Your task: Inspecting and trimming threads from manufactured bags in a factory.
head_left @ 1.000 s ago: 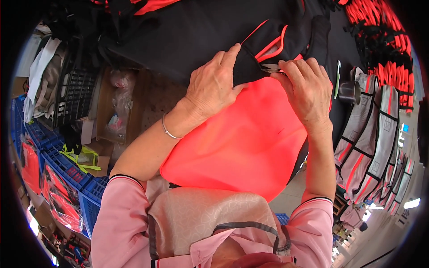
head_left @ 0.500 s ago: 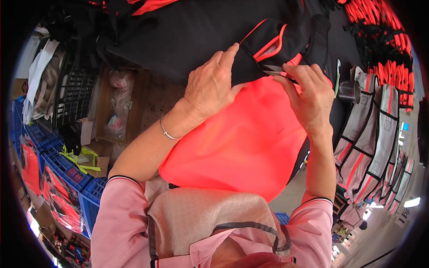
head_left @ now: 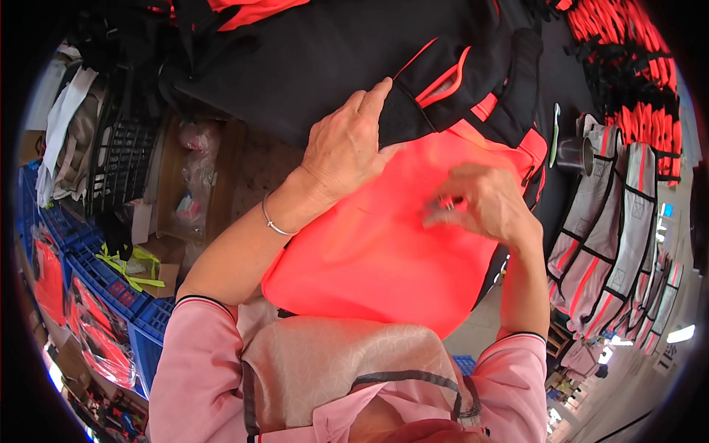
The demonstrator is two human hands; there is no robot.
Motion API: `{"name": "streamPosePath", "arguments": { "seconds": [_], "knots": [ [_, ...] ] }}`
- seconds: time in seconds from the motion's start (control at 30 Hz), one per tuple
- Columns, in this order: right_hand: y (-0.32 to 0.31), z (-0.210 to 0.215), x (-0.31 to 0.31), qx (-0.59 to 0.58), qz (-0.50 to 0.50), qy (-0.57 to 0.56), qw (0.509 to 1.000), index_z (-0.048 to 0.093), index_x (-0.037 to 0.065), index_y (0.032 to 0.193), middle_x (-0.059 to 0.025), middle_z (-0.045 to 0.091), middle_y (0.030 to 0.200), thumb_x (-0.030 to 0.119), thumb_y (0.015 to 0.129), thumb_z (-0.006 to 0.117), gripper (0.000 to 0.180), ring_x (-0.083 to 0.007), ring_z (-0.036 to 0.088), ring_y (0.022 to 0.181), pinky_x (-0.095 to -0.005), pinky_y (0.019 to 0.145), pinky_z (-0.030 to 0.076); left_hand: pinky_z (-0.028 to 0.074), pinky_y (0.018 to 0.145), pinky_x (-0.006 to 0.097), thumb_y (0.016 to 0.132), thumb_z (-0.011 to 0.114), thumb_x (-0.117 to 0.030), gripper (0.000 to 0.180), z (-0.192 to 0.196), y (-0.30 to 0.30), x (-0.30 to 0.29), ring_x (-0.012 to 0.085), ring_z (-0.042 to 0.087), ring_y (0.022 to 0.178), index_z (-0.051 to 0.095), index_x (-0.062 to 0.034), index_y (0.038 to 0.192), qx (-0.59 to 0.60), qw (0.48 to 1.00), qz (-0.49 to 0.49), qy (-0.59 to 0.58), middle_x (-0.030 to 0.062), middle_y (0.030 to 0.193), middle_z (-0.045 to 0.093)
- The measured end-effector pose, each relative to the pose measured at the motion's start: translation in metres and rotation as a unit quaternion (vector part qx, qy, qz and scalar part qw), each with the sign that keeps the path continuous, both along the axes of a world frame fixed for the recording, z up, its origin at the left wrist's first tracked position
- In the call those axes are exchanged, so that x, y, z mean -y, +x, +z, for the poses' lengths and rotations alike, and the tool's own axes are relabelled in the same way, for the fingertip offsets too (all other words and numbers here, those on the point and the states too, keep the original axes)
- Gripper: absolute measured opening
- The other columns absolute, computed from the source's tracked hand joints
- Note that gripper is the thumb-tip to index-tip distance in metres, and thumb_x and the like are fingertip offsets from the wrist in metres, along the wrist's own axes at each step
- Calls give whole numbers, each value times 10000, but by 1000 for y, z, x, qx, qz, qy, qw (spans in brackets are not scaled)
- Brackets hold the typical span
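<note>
A bright red-orange and black sewn fabric piece [head_left: 369, 258], like a bag, spreads in front of me with its lower end against my lap. Its upper part has a black mesh panel, a red-edged opening [head_left: 443, 83] and black bands. My left hand [head_left: 343, 144] lies at the piece's left edge, index finger stretched along the mesh and thumb on the red cloth. Above the red cloth, my right hand [head_left: 484, 203] is curled round small scissors [head_left: 445, 207]. They are smeared by motion, and their blades do not show clearly.
A metal cup [head_left: 575, 153] and a pale green-white stick [head_left: 555, 133] are at the right. Grey strips with red bands [head_left: 605, 221] hang beyond them. On the left are a black basket [head_left: 122, 166], an open carton [head_left: 218, 184] with plastic bags, and blue crates [head_left: 111, 277].
My right hand has drawn back toward me with the scissors, away from the black upper part and over the red cloth. My left hand has barely moved.
</note>
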State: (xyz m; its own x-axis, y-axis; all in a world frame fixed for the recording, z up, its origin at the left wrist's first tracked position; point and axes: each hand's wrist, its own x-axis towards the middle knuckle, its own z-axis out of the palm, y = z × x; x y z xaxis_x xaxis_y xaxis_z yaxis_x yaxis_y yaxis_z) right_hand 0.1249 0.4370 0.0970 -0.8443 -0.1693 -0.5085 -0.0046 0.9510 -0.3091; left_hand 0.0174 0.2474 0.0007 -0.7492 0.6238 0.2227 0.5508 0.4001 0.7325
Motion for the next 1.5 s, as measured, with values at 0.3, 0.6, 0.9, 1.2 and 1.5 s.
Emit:
{"name": "streamPosePath", "arguments": {
  "seconds": [0.3,0.6,0.9,1.2,1.5],
  "knots": [
    [-14,0,-3,-435,-28,96,895,674,49,920,-21,651,804,178,697,822,297,-186,573,686,-313,598,472,560,729,402,709,835,-186,825,4,-1,-4,318,655,846,405,35,1379,-5,1000,-3,-11,163,982,572],
    [-32,-2,-5,-468,100,190,857,609,118,794,23,533,704,283,748,750,221,-159,503,696,-304,587,390,560,741,395,704,841,-192,843,7,3,-2,314,659,851,397,50,1379,29,999,-8,-26,165,993,572],
    [-43,4,-12,-437,132,152,877,586,122,776,25,527,705,269,732,756,228,-162,507,700,-300,596,400,567,739,379,699,844,-170,831,7,2,-4,317,661,847,407,56,1368,-1,1000,-4,-20,172,973,574],
    [-40,2,-6,-463,95,145,869,578,108,744,8,509,667,260,728,762,239,-165,506,662,-295,580,436,570,714,372,696,845,-170,828,5,4,-4,308,666,820,413,58,1365,-20,1000,-2,-14,172,969,572],
    [-31,-3,-12,-433,84,147,886,579,105,729,9,530,665,254,709,784,254,-163,527,654,-300,574,462,544,722,410,689,846,-204,829,1,4,-6,344,640,830,431,-42,1389,-1,1000,15,8,163,983,595]
  ]
}}
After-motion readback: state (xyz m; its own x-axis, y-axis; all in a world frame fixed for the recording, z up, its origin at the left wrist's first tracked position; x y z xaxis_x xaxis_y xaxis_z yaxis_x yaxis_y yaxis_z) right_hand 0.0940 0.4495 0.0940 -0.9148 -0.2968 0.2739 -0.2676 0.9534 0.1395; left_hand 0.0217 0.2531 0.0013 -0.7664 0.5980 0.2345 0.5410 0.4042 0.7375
